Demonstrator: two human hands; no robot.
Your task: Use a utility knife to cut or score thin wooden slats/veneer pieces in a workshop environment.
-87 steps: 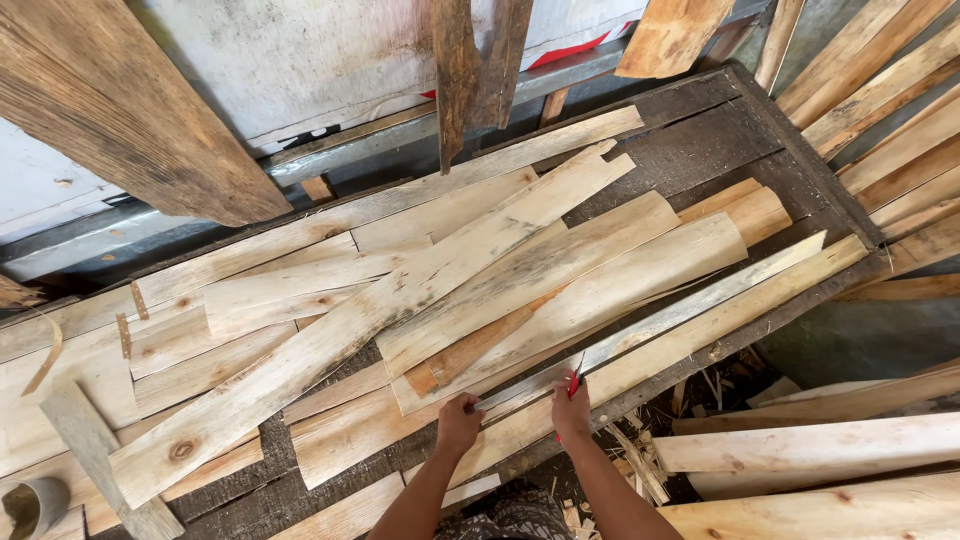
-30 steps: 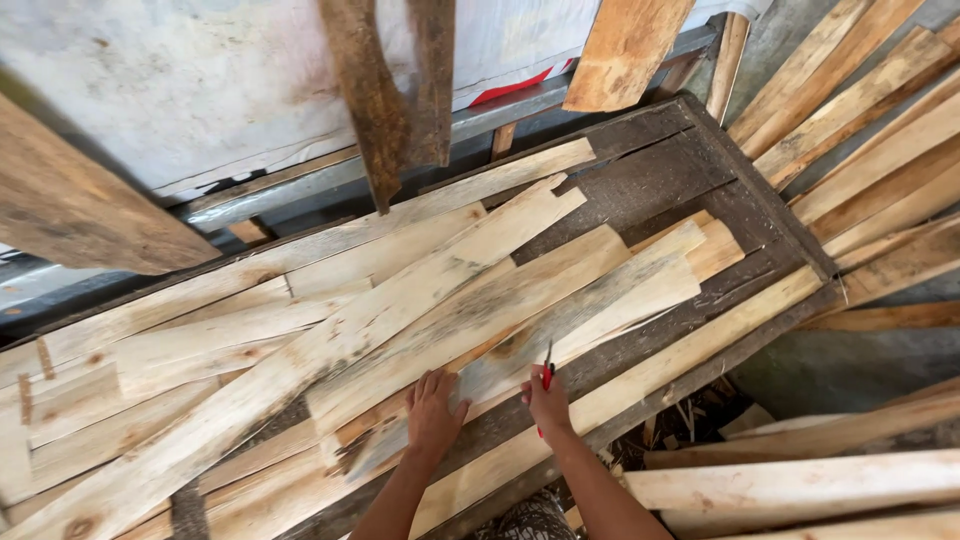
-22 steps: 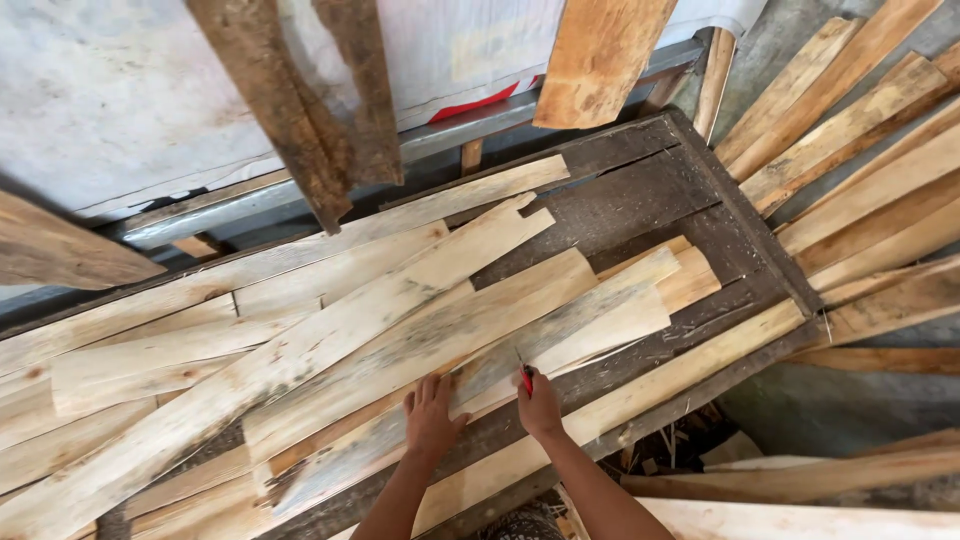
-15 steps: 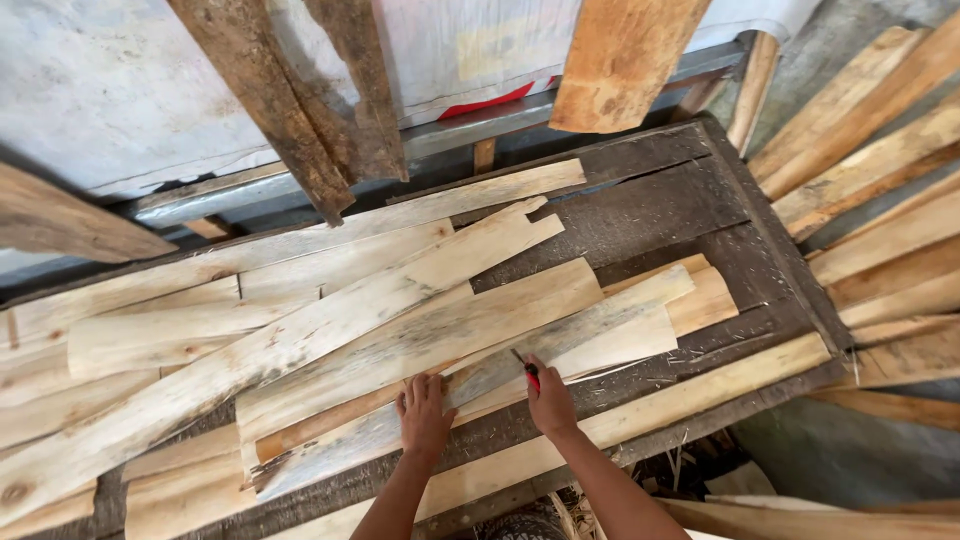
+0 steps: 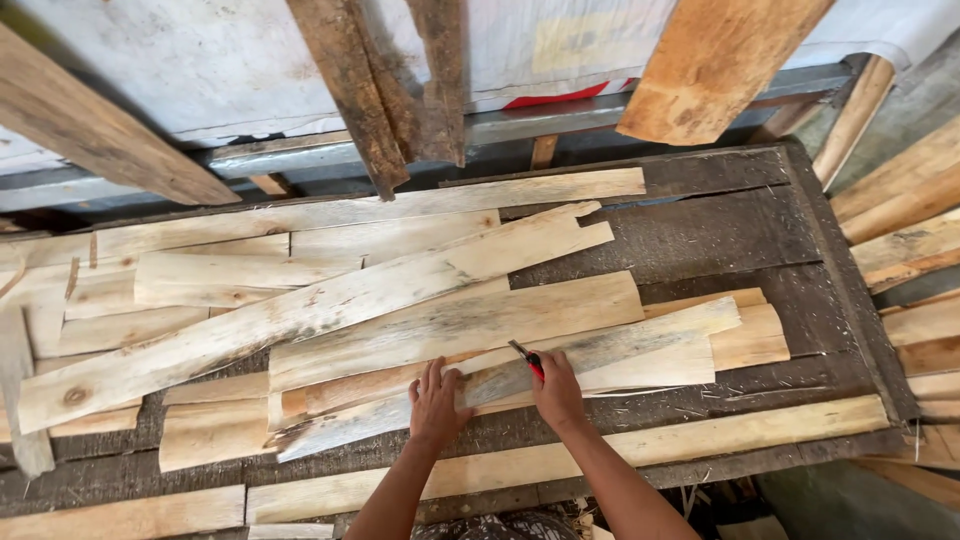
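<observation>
Dark workbench (image 5: 720, 235), left hand (image 5: 436, 402) flat on pale slat (image 5: 600, 352), right hand (image 5: 556, 390) gripping red pencil (image 5: 527, 358)

We see a pale grey-streaked thin wood strip (image 5: 520, 385) lying flat and slanted on the dark table, directly under both our hands, its ragged pointed end left of the left hand. A red-handled cutter (image 5: 527, 358) sits in our right hand, tip on the strip.
</observation>
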